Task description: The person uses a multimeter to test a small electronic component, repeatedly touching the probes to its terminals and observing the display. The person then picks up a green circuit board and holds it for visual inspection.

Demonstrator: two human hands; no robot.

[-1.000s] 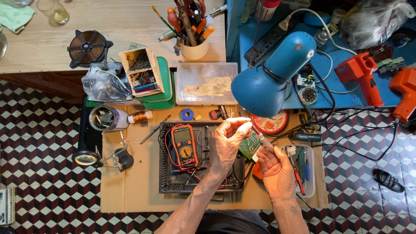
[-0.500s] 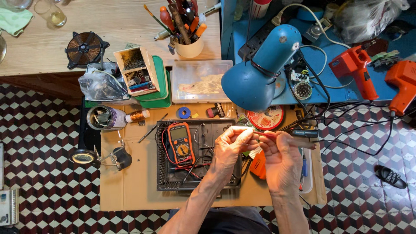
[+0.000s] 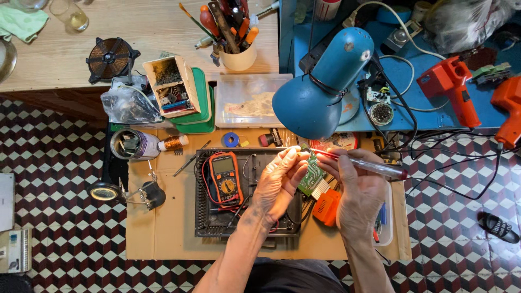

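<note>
- Since a second ago: both hands rose a bit toward the lamp; a long tool now sits in the right hand, which earlier only pinched the board.
- Left hand (image 3: 278, 182): fingers curled, gripping the top edge of a small green circuit board (image 3: 311, 176).
- Right hand (image 3: 355, 190): closed around a screwdriver (image 3: 374, 167) with a clear handle and red tip end; also appears to steady the board's right side, but I can't tell for sure.
- Board sits between the two hands, tilted, with white ribbon wires hanging off its lower edge toward an orange part (image 3: 327, 206) just below.
- Key relation: screwdriver's long axis runs nearly level, handle out to the right of the right hand, tip pointing left at the board's top edge, next to the left fingertips. Tip looks touching or just off it; too small to tell.
- Left of the left hand: orange multimeter (image 3: 226, 178) on a black tray (image 3: 206, 217).
- Above both hands: blue desk lamp (image 3: 320, 92).
</note>
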